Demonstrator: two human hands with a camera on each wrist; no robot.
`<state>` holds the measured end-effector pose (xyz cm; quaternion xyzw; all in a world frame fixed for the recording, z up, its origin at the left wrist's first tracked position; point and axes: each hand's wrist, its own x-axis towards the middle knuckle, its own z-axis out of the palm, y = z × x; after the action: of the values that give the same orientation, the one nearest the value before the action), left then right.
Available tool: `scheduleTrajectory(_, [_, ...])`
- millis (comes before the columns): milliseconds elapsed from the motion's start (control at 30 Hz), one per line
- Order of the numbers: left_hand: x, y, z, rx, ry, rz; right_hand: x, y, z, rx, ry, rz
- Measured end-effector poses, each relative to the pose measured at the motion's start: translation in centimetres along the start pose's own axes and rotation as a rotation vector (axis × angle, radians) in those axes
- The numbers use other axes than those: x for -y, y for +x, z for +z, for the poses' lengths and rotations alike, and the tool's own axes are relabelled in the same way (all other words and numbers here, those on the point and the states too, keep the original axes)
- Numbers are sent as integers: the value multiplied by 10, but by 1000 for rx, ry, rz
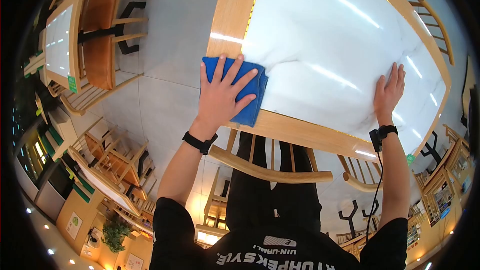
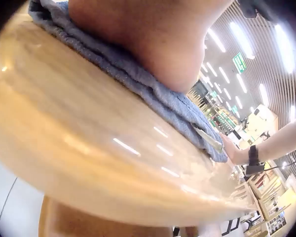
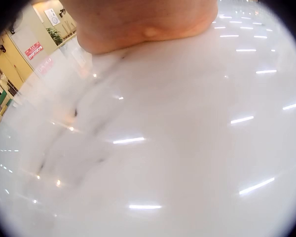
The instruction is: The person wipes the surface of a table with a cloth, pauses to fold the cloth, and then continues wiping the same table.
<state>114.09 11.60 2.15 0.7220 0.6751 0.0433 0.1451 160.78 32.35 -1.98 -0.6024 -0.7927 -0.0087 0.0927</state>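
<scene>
A folded blue cloth [image 1: 254, 101] lies over the near left corner of a table with a white marbled top [image 1: 310, 45] and a wooden border. My left hand [image 1: 220, 92] presses flat on the cloth with its fingers spread. In the left wrist view the heel of the left hand [image 2: 153, 44] rests on the layered cloth [image 2: 108, 64], at the wooden edge [image 2: 79, 133]. My right hand [image 1: 389, 92] rests on the white top at the right, fingers straight, holding nothing. The right wrist view shows the right hand's heel [image 3: 148, 24] on the glossy surface [image 3: 177, 138]; its fingers are hidden there.
A wooden chair [image 1: 270, 170] stands against the table's near side, in front of my legs. Another chair [image 1: 362, 182] is beside it to the right. At the left stand a second table [image 1: 59, 40] and brown-seated chairs [image 1: 100, 60].
</scene>
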Motion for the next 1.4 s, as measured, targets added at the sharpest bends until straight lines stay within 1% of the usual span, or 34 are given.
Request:
scheduleTrajectory(467, [9, 107, -15, -82, 48, 38, 5, -1, -4, 24, 10, 18])
scheduleTrajectory(600, [9, 129, -15, -96, 60, 40, 7, -2, -6, 47, 11, 37])
scheduleTrajectory(700, [10, 137, -15, -121, 93, 55, 10, 0, -8, 66, 14, 57])
scheduleTrajectory(1067, [10, 156, -22, -56, 76, 75, 13, 0, -13, 77, 20, 55])
scheduleTrajectory(1400, [13, 161, -21, -100, 59, 101, 11, 1, -12, 74, 29, 19])
